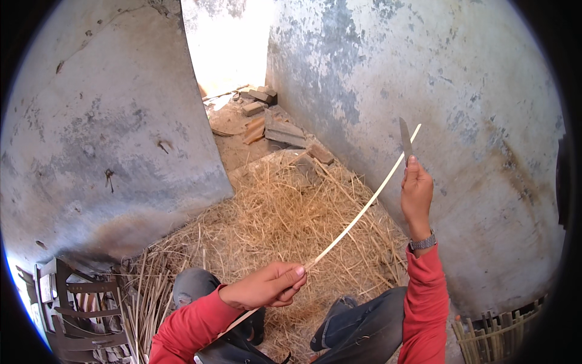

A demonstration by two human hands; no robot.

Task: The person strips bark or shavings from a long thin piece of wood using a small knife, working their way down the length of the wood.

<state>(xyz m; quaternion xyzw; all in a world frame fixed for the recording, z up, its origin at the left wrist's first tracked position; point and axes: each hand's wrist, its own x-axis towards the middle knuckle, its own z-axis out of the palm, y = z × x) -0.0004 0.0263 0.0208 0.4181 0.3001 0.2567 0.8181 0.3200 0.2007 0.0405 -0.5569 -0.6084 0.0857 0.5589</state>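
While the left hand [267, 286] pinches a long pale strip [357, 215], the right hand [416, 195] holds a knife [405, 141] up high.

The strip runs from down by the lap, through the left thumb and fingers, up to the knife blade near the grey wall [461, 91]. It looks thin and smooth already, so the shaving seems well along, though how much is left is hard to tell. Both hands are closed around what they hold. Straw [273, 218] covers the floor. No packages, labels or signs show anywhere.
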